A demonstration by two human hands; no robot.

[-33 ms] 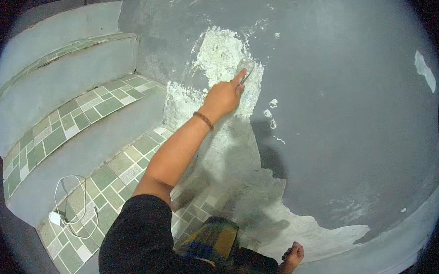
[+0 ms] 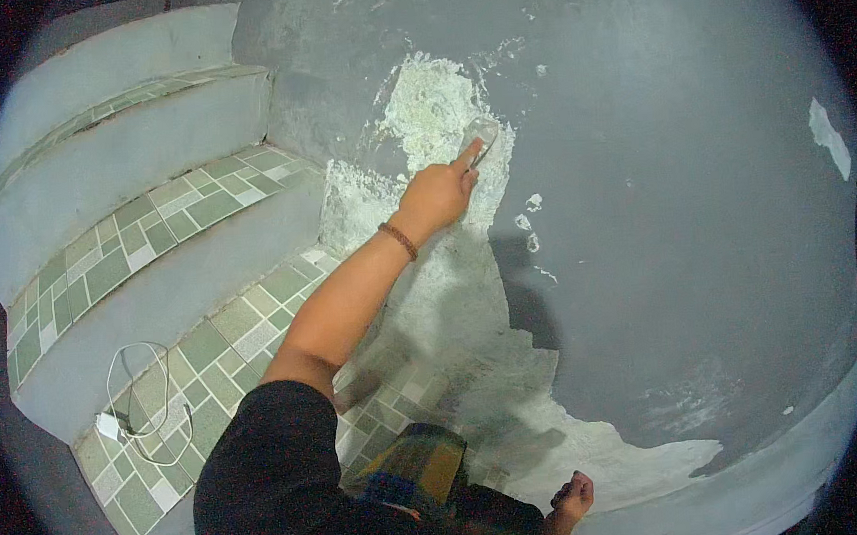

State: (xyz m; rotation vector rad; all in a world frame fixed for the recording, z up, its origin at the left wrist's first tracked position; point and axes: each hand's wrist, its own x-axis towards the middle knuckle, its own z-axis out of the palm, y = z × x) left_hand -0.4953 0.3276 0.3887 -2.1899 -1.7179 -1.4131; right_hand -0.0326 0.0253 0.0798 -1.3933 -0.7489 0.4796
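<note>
My left hand [image 2: 435, 201] reaches up to the wall, a brown braided bracelet at its wrist. Its fingers are closed round a small scraper [image 2: 484, 131], the index finger stretched along it. The scraper's flat pale blade lies against a rough whitish patch [image 2: 429, 98] where the grey paint is gone; the handle is hidden in the hand. Low on the right, my right hand [image 2: 576, 497] is curled closed near the bottom of the wall. Something dark shows at its fingers, too small to name.
Steps with green and white tiles [image 2: 193, 207] climb on the left. A white cable with a plug [image 2: 109, 427] lies coiled on the lower step. Between my arms stands a dark-topped yellow and blue object [image 2: 415, 467]. Grey paint [image 2: 679, 235] covers the wall's right side.
My left hand and the scraper have shifted very slightly at the patch, the fingertip a touch lower. My right hand stays in place.
</note>
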